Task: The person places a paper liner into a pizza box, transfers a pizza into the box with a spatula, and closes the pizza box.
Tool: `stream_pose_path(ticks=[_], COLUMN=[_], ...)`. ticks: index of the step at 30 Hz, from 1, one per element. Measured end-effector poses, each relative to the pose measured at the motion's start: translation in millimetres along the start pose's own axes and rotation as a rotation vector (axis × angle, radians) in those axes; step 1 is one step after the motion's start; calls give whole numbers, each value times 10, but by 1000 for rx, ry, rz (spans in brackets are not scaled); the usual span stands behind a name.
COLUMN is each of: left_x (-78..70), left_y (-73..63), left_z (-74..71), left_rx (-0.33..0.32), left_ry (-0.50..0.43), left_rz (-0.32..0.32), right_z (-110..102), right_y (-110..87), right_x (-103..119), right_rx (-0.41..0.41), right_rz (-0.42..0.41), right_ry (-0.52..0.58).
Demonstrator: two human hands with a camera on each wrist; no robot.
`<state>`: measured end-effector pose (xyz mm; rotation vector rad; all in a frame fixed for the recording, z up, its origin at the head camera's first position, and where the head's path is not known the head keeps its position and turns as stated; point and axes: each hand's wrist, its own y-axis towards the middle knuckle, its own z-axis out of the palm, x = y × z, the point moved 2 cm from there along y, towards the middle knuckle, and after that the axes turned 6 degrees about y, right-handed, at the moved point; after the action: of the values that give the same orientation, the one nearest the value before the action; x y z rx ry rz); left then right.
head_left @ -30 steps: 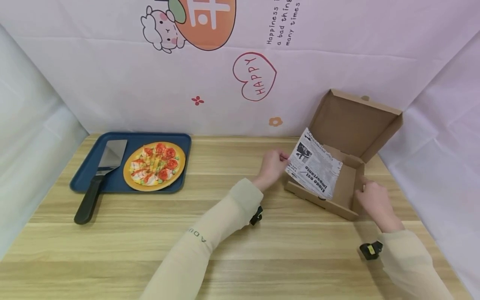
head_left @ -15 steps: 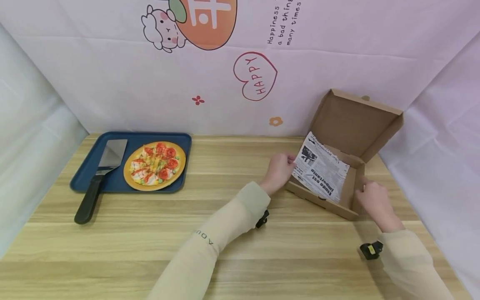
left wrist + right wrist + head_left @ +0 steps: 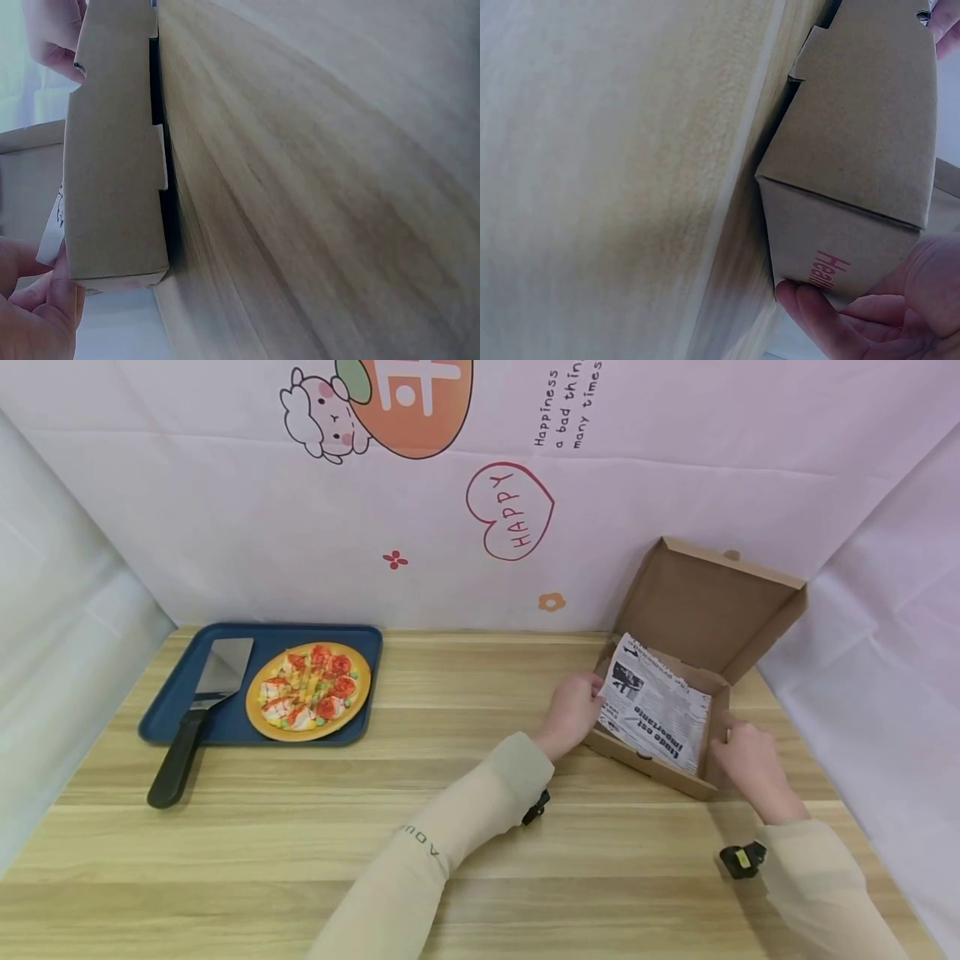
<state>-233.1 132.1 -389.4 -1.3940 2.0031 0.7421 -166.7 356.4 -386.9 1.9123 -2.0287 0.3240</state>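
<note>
A brown cardboard pizza box stands with its lid raised at the right of the table. Inside it lies a sheet of newsprint paper, its left edge tilted up against the box's left side. My left hand pinches that left edge between thumb and fingers, seen also in the left wrist view as a white corner of paper. At the box's right wall my right hand grips the cardboard. In the right wrist view its fingertips press the outer wall, below red printing.
A blue tray at the left bears a pizza and a spatula, whose black handle sticks out over the tray's front rim. White printed cloth hangs behind the wooden table.
My left hand has moved right and slightly toward me, drawing the paper further into the box. My right hand, the box and the tray have stayed in place.
</note>
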Motion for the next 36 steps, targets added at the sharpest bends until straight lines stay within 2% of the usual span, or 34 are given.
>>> stream_pose_path(ticks=[9,12,19,24,27,30,33,36], left_x=[-28,-41,-78,-104,-108,-96,-84,-78], left_y=[-10,-18,-90,-111,-112,-102,-93,-91], left_z=[35,34,7,4,-4,-18,-60,-133], left_rx=[37,36,-31,-41,-9,58,116,147], left_ry=[134,217,535,694,764,792,779,754], left_rz=[56,88,255,377,460,520,552,569], right_z=[-8,-7,-3,-4,-4,-2,2,4], right_y=[-6,-9,-16,-22,-33,-41,-40,-35], right_x=[13,16,10,-4,-12,-17,-22,-19], right_rx=[-14,-8,-12,-36,-34,-23,-25,-29], right_rz=[-5,0,-10,-27,-24,-15,-15,-14], right_ry=[3,4,13,17,23,30,27,22])
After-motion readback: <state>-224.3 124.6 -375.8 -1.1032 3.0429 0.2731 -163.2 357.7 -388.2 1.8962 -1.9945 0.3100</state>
